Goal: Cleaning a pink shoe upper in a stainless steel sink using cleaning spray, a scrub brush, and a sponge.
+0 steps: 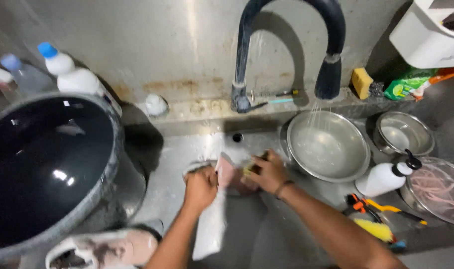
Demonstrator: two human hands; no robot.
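Note:
Both of my hands are low in a steel sink [267, 234]. My left hand [199, 188] is closed around a pinkish flat object [226, 172], holding it upright. A long white flat piece [210, 229] runs from under that hand toward me; I cannot tell whether it is part of the same object. My right hand [268, 172] presses a yellow-green sponge [249, 169] against the pinkish object's right side.
A black arched faucet [330, 74] runs water into a large steel bowl [329, 145]. To the right are a smaller steel bowl [403, 132], a white pump bottle [386, 178], a lidded bowl [438, 189] and brushes [376, 219]. A big black pot [43, 164] fills the left.

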